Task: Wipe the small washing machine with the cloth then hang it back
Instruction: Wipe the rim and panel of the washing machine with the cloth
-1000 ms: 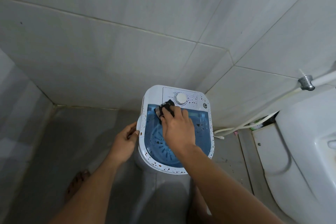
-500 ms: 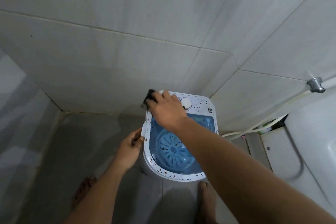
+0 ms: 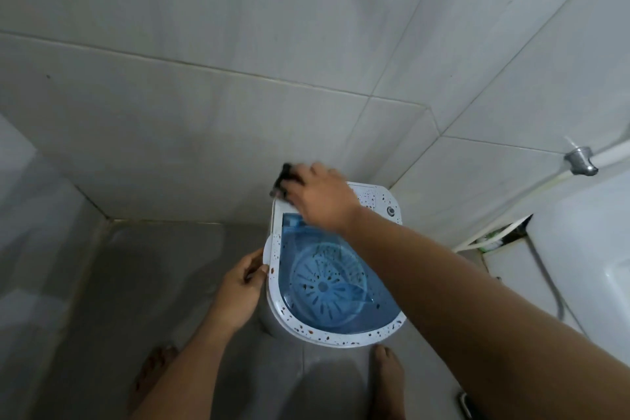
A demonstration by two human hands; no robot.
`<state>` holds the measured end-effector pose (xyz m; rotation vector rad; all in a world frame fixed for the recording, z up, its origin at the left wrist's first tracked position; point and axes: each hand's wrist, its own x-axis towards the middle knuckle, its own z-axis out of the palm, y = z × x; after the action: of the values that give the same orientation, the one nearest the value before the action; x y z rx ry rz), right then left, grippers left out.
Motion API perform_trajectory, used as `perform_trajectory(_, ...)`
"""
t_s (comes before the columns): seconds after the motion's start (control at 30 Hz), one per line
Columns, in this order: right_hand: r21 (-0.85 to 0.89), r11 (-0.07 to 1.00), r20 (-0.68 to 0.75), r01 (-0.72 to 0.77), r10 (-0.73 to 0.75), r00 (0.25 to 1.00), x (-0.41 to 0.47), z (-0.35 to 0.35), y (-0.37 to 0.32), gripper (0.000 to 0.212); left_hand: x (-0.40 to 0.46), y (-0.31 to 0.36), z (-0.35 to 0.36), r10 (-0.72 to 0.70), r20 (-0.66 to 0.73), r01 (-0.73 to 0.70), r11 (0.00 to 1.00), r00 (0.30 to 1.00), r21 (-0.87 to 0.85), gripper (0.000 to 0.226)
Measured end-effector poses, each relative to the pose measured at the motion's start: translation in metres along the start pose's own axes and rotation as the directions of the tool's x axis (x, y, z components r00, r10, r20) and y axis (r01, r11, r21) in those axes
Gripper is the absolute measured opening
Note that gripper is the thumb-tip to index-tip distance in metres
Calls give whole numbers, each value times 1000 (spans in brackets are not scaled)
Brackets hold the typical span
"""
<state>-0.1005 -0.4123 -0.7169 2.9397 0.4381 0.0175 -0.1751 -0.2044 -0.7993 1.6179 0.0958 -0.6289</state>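
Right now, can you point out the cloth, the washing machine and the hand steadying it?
cloth (image 3: 285,177), head view, dark bunched part beyond the knuckles.
washing machine (image 3: 275,297), head view, speckled white rim, left side.
left hand (image 3: 238,293), head view, back of the hand.

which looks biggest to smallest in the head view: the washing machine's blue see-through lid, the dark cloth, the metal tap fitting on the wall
1. Blue see-through lid of the small white washing machine, by far the largest.
2. Dark cloth, partly hidden under the right hand.
3. Metal tap fitting.
The cloth and fitting look close in size, so that order is unsure.
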Motion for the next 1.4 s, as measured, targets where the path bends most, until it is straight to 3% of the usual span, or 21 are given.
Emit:
perform_trajectory(0.07, 6, 954, 56, -298, 297, 953, 21, -7, 7, 36, -2, 3, 1, 2, -2, -2, 1000, 1000, 4, 38)
perform_trajectory(0.13, 1, 923, 45, -385, 385, 922, 24, -7, -4, 34, -3, 5, 1, -7, -2, 7, 1000, 1000, 2, 38)
perform_trajectory(0.17, 3, 938, 14, -347, 347, 938, 17, -2, -14, 35, -3, 4, 0, -11, -1, 11, 1000, 1000, -4, 38)
perform_trajectory(0.23, 35, 991, -51, -130, 132, 990, -14, 9, -36, 39, -2, 2, -2, -16, 0, 16, 1000, 1000, -25, 37)
perform_trajectory(0.33, 58, 987, -90, 153, -147, 985, -42, 12, -40, 37, 0, 0, -1, -23, -1, 23, 999, 1000, -29, 34)
perform_trajectory(0.4, 24, 993, -15, 119, -119, 993, -24, 3, -28, 36, 0, 0, -1, -26, -6, 25, 999, 1000, -35, 34)
perform_trajectory(0.5, -60, 985, 123, -160, 166, 978, 28, -21, -21, 38, -3, 4, 1, -34, -11, 34, 999, 999, -17, 34)
perform_trajectory(0.57, -113, 964, 243, -242, 263, 934, 59, -31, -27, 40, -5, 5, 1, -41, -12, 41, 999, 999, -4, 31)
perform_trajectory(0.63, -131, 979, 325, -157, 192, 926, 70, -35, -48, 40, -5, 4, 1, -56, -19, 57, 998, 998, 11, 26)
perform_trajectory(0.73, -140, 977, 416, 161, -90, 905, 53, -32, -79, 36, -6, 2, 1, -63, -28, 64, 997, 998, 33, 23)
perform_trajectory(0.77, -144, 968, 424, 204, -126, 897, 51, -29, -80, 36, -6, 2, 0, -60, -30, 61, 997, 998, 40, 24)
perform_trajectory(0.93, -232, 968, 342, -90, 168, 925, 67, -29, -72, 42, -6, 2, -2, -33, -47, 37, 996, 998, 80, 24)
perform_trajectory(1.03, -147, 986, 344, 76, -21, 939, 47, -26, -84, 39, -9, 6, -2, -19, -64, 26, 994, 998, 107, 23)
perform_trajectory(1.1, -24, 998, 235, 60, -52, 971, 25, -19, -77, 38, -10, 8, -1, -26, -66, 33, 993, 998, 109, 22)
perform_trajectory(1.17, 105, 980, 80, -172, 164, 983, 7, -9, -50, 40, -10, 9, -1, -39, -57, 45, 993, 998, 112, 21)
perform_trajectory(1.23, 199, 884, -2, -424, 433, 901, -18, 0, -27, 44, -8, 7, -2, -37, -54, 43, 992, 998, 117, 24)
perform_trajectory(1.27, 223, 855, -16, -468, 483, 875, -32, 5, -23, 44, -8, 8, -2, -39, -50, 44, 992, 998, 118, 26)
perform_trajectory(1.4, 219, 925, -70, -311, 333, 940, -90, 18, -45, 41, -9, 10, -3, -58, -50, 63, 992, 997, 111, 28)
